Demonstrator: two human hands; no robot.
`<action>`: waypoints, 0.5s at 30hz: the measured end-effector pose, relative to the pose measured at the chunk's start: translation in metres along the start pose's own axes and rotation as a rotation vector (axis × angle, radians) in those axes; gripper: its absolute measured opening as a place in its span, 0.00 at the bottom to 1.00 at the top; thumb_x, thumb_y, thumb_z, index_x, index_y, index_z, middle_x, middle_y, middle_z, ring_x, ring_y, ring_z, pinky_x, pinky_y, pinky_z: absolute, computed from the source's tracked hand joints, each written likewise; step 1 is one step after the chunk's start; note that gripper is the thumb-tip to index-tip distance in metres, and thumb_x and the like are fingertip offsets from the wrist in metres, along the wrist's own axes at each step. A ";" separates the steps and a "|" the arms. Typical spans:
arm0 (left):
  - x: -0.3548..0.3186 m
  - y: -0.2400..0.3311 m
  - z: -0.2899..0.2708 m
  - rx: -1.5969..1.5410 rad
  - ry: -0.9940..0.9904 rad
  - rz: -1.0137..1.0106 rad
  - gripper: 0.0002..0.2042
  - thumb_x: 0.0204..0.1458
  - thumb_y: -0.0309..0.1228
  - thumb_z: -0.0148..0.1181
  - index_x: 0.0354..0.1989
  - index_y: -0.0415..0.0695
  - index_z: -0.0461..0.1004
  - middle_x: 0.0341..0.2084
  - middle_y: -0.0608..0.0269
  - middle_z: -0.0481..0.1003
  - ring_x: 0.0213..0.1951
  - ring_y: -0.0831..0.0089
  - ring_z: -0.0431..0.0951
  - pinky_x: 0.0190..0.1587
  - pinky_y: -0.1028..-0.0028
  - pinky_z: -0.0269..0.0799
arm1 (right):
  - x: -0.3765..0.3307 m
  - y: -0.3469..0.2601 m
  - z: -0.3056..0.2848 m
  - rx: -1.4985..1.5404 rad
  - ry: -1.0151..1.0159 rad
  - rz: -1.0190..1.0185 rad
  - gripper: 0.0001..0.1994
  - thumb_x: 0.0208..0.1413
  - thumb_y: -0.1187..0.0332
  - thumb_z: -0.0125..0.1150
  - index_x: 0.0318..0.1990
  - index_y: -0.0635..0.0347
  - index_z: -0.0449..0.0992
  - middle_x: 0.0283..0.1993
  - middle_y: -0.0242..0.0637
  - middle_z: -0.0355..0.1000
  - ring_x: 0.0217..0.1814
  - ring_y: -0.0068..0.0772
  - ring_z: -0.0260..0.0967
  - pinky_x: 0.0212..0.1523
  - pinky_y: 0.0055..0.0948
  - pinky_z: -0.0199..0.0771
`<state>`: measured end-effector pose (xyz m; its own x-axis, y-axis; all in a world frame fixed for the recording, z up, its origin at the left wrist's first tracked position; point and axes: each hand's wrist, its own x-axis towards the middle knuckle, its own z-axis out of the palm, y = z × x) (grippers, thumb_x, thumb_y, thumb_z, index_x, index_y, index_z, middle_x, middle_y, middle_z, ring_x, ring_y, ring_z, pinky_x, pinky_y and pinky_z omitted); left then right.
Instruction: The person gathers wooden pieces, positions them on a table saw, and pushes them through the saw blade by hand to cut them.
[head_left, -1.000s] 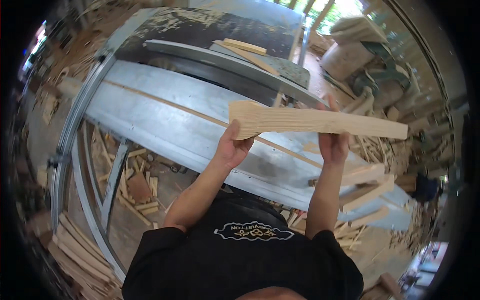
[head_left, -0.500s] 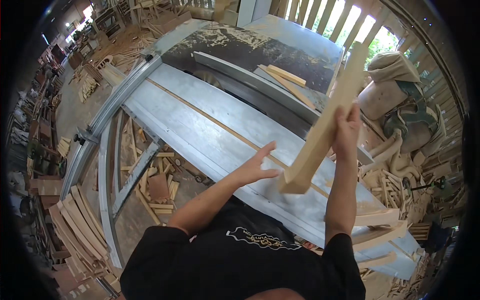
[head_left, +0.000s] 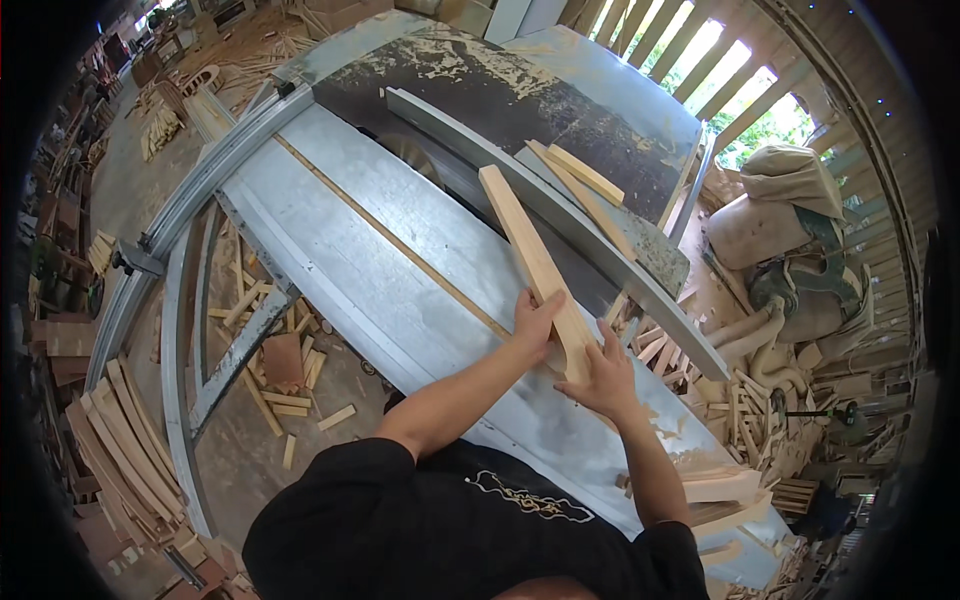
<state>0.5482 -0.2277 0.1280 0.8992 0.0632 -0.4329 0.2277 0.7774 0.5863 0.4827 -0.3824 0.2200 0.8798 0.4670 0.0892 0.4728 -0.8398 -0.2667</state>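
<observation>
A long, pale wooden piece [head_left: 527, 240] lies at a slant over the metal saw table [head_left: 350, 235], its far end close to the long fence [head_left: 560, 212]. My left hand [head_left: 538, 325] grips its left side near the middle, thumb over the top. Around the near end, my right hand [head_left: 603, 378] holds the right edge with the fingers on top. The round saw blade [head_left: 410, 152] shows beyond the far end of the piece, on the left of the fence. Whether the piece touches the fence is hard to tell.
Two thin strips [head_left: 588, 175] lie beyond the fence. Several shaped wooden parts [head_left: 720, 488] rest at the table's near right end. Curved boards [head_left: 130, 440] are stacked at the lower left, and offcuts [head_left: 290, 400] litter the floor. A dust collector [head_left: 790, 230] stands at the right.
The wooden piece has come down from its raised, tilted hold in my right hand to the table. My left hand, open before, has closed on it; my right hand has shifted to its near end.
</observation>
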 end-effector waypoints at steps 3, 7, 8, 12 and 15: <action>0.028 -0.011 -0.003 -0.059 0.038 0.002 0.21 0.56 0.30 0.65 0.53 0.42 0.62 0.41 0.61 0.73 0.40 0.69 0.78 0.42 0.67 0.79 | 0.021 0.007 0.008 -0.095 0.069 -0.008 0.27 0.34 0.54 0.75 0.40 0.62 0.74 0.63 0.54 0.62 0.59 0.59 0.66 0.51 0.52 0.71; 0.057 -0.009 0.004 0.313 0.122 0.119 0.23 0.55 0.32 0.65 0.54 0.37 0.63 0.43 0.57 0.74 0.43 0.66 0.76 0.45 0.70 0.75 | 0.056 0.063 0.032 0.066 0.064 -0.026 0.23 0.31 0.57 0.73 0.36 0.58 0.74 0.60 0.48 0.65 0.56 0.54 0.65 0.49 0.53 0.69; 0.063 -0.014 0.004 0.316 0.129 0.120 0.23 0.55 0.32 0.65 0.54 0.37 0.63 0.43 0.57 0.74 0.43 0.66 0.76 0.45 0.70 0.75 | 0.068 0.075 0.034 0.089 0.085 -0.097 0.22 0.33 0.58 0.73 0.36 0.58 0.74 0.59 0.46 0.67 0.56 0.54 0.66 0.51 0.51 0.68; 0.080 -0.022 0.021 0.743 0.200 0.237 0.25 0.54 0.32 0.63 0.57 0.34 0.62 0.39 0.53 0.74 0.38 0.64 0.76 0.42 0.68 0.76 | 0.116 0.113 0.058 0.014 0.294 -0.298 0.18 0.38 0.61 0.71 0.35 0.60 0.75 0.56 0.44 0.72 0.59 0.52 0.67 0.57 0.47 0.66; 0.097 -0.019 0.020 0.580 0.090 0.079 0.34 0.55 0.31 0.61 0.66 0.32 0.52 0.30 0.56 0.73 0.31 0.68 0.75 0.34 0.69 0.75 | 0.150 0.118 0.033 0.148 0.348 -0.323 0.15 0.44 0.68 0.68 0.40 0.62 0.77 0.56 0.42 0.74 0.62 0.50 0.67 0.60 0.46 0.65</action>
<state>0.6387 -0.2493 0.0887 0.8923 0.1801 -0.4141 0.3509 0.3005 0.8869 0.6682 -0.4022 0.1706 0.6659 0.5554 0.4981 0.7339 -0.6075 -0.3038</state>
